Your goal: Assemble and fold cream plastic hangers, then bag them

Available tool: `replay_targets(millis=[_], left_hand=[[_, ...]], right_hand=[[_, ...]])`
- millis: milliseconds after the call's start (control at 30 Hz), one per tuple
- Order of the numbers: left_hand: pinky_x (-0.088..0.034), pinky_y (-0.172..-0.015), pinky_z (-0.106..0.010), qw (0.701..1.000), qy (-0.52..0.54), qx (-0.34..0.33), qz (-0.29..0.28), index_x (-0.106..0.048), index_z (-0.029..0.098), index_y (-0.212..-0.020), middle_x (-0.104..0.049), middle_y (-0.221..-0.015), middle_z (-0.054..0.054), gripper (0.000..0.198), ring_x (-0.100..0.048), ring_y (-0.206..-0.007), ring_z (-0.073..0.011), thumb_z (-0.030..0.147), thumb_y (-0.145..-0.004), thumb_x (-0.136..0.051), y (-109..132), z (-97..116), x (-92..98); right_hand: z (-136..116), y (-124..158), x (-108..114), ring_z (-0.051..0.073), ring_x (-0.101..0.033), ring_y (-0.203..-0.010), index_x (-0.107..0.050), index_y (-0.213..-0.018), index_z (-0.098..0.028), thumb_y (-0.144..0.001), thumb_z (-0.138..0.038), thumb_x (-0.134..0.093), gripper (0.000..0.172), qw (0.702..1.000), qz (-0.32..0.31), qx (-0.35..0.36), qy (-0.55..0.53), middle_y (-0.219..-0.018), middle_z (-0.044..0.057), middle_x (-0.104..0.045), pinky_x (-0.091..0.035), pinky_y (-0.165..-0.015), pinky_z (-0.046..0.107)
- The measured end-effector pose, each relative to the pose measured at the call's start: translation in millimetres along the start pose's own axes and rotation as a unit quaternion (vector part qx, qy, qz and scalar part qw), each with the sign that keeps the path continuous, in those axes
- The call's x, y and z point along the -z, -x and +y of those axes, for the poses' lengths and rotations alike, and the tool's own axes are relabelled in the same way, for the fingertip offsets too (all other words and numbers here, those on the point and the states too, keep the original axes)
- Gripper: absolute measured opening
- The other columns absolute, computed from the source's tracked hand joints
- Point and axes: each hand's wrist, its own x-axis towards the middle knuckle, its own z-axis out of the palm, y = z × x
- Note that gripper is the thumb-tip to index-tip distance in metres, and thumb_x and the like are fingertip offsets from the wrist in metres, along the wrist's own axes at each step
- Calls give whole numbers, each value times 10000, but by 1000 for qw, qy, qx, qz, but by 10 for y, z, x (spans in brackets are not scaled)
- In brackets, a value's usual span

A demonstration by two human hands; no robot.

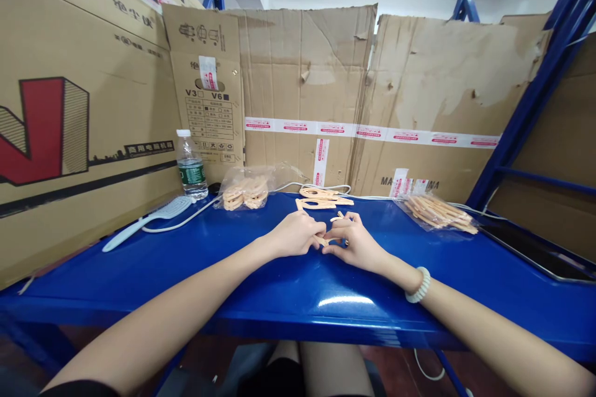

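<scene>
Near the middle of the blue table [279, 298], my left hand [297, 234] and my right hand [356, 240] meet at one light wooden piece [322, 240]. The fingers of both hands are closed on it, and they hide much of its shape. A thin wooden end also shows above my right hand's fingers. Just behind the hands lie flat wooden pieces [321, 203] with long loops. Farther left is a clear bag of wooden pieces [246, 191], and at the right lies another bag of long wooden pieces [437, 212].
A water bottle [191, 167] and a light blue hairbrush [149, 221] are at the left. A dark tablet-like device [540, 253] lies at the right edge. White cables [181, 225] run along the back. Cardboard sheets [302, 87] stand behind the table, with a large box [84, 105] at the left.
</scene>
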Motion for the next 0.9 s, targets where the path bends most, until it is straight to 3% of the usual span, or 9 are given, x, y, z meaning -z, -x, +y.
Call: replay_targets(millis=[167, 267, 433, 567, 700, 900], left_hand=[[-418, -795, -306, 1000, -2, -2, 21, -599, 185, -778, -686, -732, -3, 93, -634, -744, -183, 102, -817, -605, -9, -11, 61], [-417, -830, -301, 999, 0, 8, 45, -578, 184, -801, -708, -827, -11, 93, -643, -820, -179, 123, -872, -575, -13, -38, 126], [-433, -784, -289, 1000, -4, 9, 28, -569, 187, -929, -688, -886, -29, 23, -635, -847, -195, 199, -925, -549, 3, -92, 123], [-438, -750, -290, 1000, -8, -8, -19, -584, 194, -958, -655, -862, -36, 57, -621, -820, -203, 185, -926, -538, 23, -98, 52], [-448, -782, -273, 999, 10, -22, -42, -592, 194, -909, -638, -912, -37, 72, -606, -898, -194, 153, -914, -534, 34, -92, 42], [-452, -840, -268, 998, 36, -18, -38, -600, 200, -946, -647, -981, -31, 129, -589, -972, -196, 142, -831, -610, 38, -82, 77]], right_hand=[[109, -12, -7, 177, -610, -726, -737, -888, -186, -872, -442, -625, 280, 993, 3, -72, -93, -791, 43, -708, -411, -753, 329], [249, -8, 46, 194, -626, -747, -718, -938, -155, -888, -428, -590, 305, 989, 27, -113, -96, -842, 78, -710, -449, -700, 316], [339, -15, 83, 254, -610, -934, -720, -933, -199, -827, -263, -677, 130, 993, 8, -105, -51, -914, 74, -715, -389, -907, 448], [291, -52, 0, 257, -602, -996, -720, -951, -239, -800, -136, -681, 187, 995, -37, -82, -43, -986, 47, -719, -347, -969, 495], [296, -77, -18, 227, -593, -1022, -710, -984, -215, -812, -182, -700, 176, 996, -42, -67, -49, -1061, 72, -688, -419, -938, 393], [303, -47, 23, 207, -594, -853, -712, -934, -191, -874, -240, -643, 104, 997, -48, -52, -34, -848, 59, -688, -449, -849, 365]])
